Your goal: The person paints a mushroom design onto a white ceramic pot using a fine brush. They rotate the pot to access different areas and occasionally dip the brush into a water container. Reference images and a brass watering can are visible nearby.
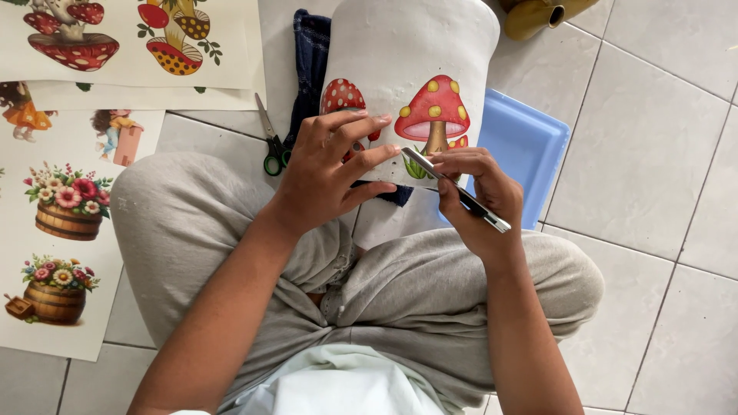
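While the left hand (330, 173) lay flat with spread fingers over a mushroom sticker, hiding part of it, the right hand (480, 201) was closed around a craft knife (455, 189) against the white pot (411, 92). The pot's top and a yellow can (538, 15) ran off frame. Scissors (270, 142), picture sheets (61, 230) and a blue tray (523, 146) lay on the tiled floor (661, 154).

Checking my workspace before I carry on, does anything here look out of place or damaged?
Nothing looks damaged or spilled. One oddity: the green-handled scissors lie on the floor tiles right against the knee, easy to bump. The pot leans on the lap, steadied by the left hand.
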